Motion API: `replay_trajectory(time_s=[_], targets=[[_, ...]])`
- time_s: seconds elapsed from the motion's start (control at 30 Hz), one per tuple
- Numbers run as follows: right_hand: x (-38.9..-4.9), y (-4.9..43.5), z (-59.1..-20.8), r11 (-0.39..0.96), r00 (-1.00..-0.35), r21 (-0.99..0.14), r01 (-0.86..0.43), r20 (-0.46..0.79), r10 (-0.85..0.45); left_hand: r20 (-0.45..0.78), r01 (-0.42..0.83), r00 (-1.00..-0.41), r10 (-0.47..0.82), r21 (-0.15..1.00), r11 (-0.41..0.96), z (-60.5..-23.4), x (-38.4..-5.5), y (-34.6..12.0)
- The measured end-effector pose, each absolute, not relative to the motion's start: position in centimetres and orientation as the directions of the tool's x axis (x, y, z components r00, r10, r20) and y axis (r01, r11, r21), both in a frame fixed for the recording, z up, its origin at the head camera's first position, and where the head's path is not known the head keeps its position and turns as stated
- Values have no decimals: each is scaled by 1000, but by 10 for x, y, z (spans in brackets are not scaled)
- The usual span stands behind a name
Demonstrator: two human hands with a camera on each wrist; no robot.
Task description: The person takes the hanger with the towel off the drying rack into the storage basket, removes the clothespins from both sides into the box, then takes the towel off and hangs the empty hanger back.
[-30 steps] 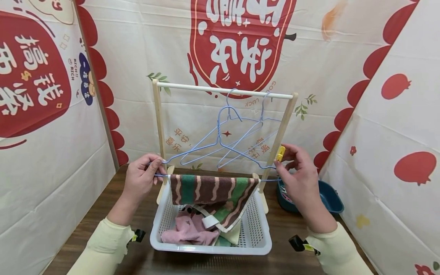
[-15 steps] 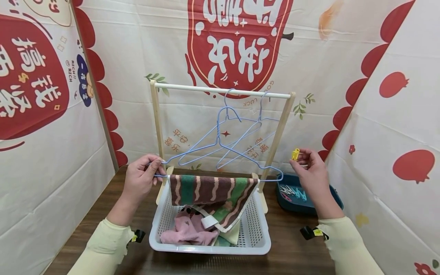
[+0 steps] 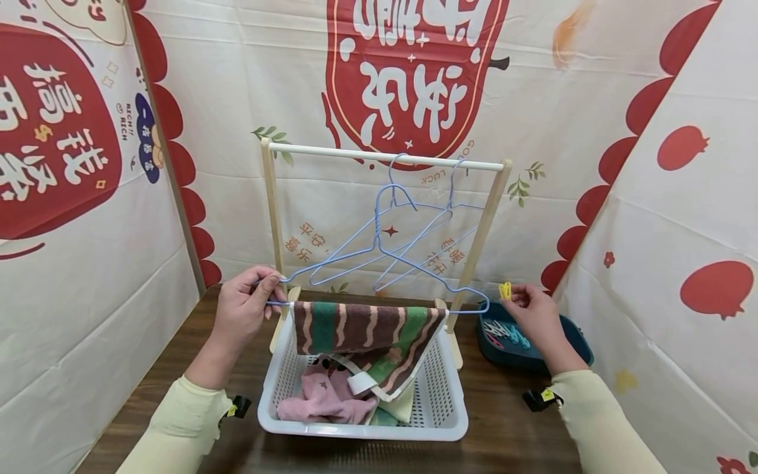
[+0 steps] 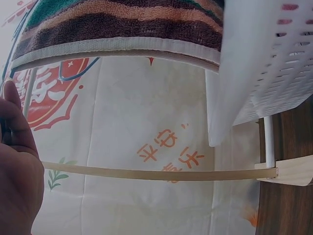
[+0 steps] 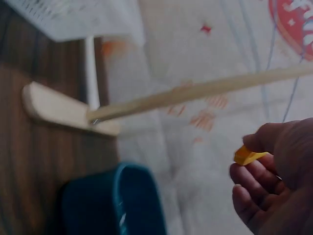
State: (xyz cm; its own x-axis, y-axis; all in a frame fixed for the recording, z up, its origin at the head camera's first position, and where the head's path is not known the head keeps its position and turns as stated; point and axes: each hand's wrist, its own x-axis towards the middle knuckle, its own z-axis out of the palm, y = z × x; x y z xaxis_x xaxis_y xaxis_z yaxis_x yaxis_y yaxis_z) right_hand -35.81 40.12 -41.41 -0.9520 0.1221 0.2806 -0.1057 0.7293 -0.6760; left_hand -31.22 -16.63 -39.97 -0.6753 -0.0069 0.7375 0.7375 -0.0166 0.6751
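Observation:
My left hand grips the left end of a blue wire hanger, held in front of the rack. Over the hanger's lower bar drapes a brown and green striped towel, its right corner dipping into the white basket. Off to the right, my right hand pinches a yellow clothespin between thumb and fingers, apart from the hanger. The right wrist view shows the same yellow clothespin at the fingertips. Striped towel and left hand appear in the left wrist view.
A wooden rack with a white rail stands behind, two blue hangers hooked on it. Pink cloth lies in the basket. Beneath the right hand, a dark teal bin holds several clothespins.
My right hand has left the hanger's right end, moving right and then down over the teal bin with the yellow clothespin. The left hand, hanger and towel stay nearly still.

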Motion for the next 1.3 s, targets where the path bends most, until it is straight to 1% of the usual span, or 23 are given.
replay_trajectory(time_s=[0.23,0.37,0.5,0.7,0.9,0.97,1.03,1.13,1.2,1.27,1.3], targets=[[-375,428,-446,813,-989,-581,-38,138,53,731,730,-683,-4,683,-18,-400,-313,-166],[-380,435,-454,844,-995,-536,-29,97,28,727,727,-687,-4,687,-7,-400,-313,-166],[-386,440,-461,879,-1000,-476,-4,25,9,728,728,-686,-4,686,-10,-400,-313,-166],[-391,447,-470,917,-999,-398,25,-54,4,729,729,-684,-1,684,-18,-401,-314,-165],[-393,450,-477,923,-995,-382,46,-101,7,729,729,-684,0,684,-12,-401,-314,-164],[-406,464,-489,925,-995,-380,22,-102,-19,732,732,-681,-1,681,-11,-400,-314,-164],[-409,466,-492,924,-993,-382,29,-116,-16,735,735,-678,0,678,-13,-400,-314,-164],[-427,484,-510,929,-992,-370,9,-122,-39,736,736,-677,0,677,-16,-399,-314,-163],[-431,485,-514,933,-990,-358,36,-142,-17,734,734,-679,-1,679,-19,-399,-314,-163],[-445,498,-528,937,-988,-349,27,-151,-28,732,731,-682,-1,682,-21,-400,-314,-163],[-444,497,-527,937,-987,-347,36,-157,-21,731,730,-683,-1,683,-23,-400,-314,-162]])
